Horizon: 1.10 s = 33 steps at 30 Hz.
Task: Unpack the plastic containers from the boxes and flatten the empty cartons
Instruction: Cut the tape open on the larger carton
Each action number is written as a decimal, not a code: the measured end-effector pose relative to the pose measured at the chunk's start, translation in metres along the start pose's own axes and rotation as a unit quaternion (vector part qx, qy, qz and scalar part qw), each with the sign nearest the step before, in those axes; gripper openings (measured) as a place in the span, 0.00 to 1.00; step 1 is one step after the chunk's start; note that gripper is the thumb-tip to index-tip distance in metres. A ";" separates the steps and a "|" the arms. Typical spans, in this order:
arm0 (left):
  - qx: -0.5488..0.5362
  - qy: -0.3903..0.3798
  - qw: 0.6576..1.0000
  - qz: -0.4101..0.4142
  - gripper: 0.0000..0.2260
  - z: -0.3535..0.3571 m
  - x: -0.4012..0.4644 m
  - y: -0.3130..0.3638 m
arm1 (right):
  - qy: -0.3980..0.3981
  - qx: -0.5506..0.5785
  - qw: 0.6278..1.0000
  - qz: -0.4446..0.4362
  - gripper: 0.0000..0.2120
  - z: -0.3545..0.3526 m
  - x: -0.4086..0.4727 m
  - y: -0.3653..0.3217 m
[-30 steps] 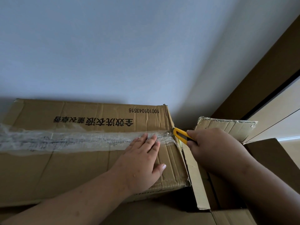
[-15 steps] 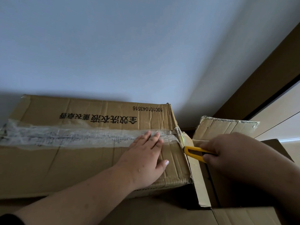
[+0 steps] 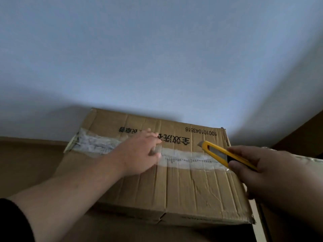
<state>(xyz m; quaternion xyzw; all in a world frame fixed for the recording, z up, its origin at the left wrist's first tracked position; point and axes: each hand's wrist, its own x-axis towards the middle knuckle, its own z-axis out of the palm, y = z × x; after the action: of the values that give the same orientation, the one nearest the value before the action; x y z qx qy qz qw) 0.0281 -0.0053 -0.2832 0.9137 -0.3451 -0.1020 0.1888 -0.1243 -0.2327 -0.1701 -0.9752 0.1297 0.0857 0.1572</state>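
The sealed carton (image 3: 183, 180) fills the lower middle of the view, its flaps closed, so whatever is inside cannot be seen. A strip of clear tape (image 3: 188, 158) runs across the carton's top from its left edge to its right edge along the seam, wrinkled and whitish. Black printed characters and a number line sit upside down on the carton's far flap, just behind the tape.

Over the carton's right side, the right hand (image 3: 267, 172) has its fingers curled round a yellow utility knife (image 3: 225, 155), whose tip points left and away, lying over the tape. The left hand (image 3: 139, 154) reaches across the carton's middle, blurred, fingers fairly straight and resting on the tape with nothing held.

More brown cardboard (image 3: 29, 163) lies to the carton's left and beneath its near edge. Beyond the carton rises a pale wall (image 3: 157, 58); a dark brown frame (image 3: 305, 133) shows behind the carton's right corner.
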 end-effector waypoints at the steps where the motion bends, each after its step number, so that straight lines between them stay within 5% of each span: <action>1: -0.004 0.019 0.999 -0.026 0.24 -0.013 -0.006 -0.019 | -0.003 0.025 1.000 -0.006 0.15 0.003 0.003 -0.011; 5: -0.059 0.109 0.977 -0.171 0.15 -0.050 -0.042 -0.105 | -0.034 0.065 0.997 -0.028 0.11 0.016 0.012 -0.069; 10: -0.307 0.210 0.875 -0.310 0.13 -0.052 -0.073 -0.177 | -0.071 0.012 0.994 -0.080 0.13 0.042 0.030 -0.139; 17: -0.455 0.159 0.831 -0.279 0.02 -0.033 -0.091 -0.206 | -0.079 -0.005 0.984 -0.161 0.12 0.075 0.052 -0.230; 28: -0.589 0.084 0.768 -0.238 0.20 -0.012 -0.079 -0.226 | -0.042 -0.074 0.982 -0.166 0.23 0.116 0.079 -0.269; 33: -0.567 0.107 0.781 -0.239 0.15 -0.024 -0.055 -0.226 | -0.064 -0.081 0.984 -0.145 0.26 0.123 0.083 -0.273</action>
<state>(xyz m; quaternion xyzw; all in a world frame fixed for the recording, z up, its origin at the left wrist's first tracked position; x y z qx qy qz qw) 0.1287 0.1944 -0.3525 0.7002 0.0271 -0.2229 0.6777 0.0158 0.0397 -0.2251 -0.9857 -0.0302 0.1346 0.0968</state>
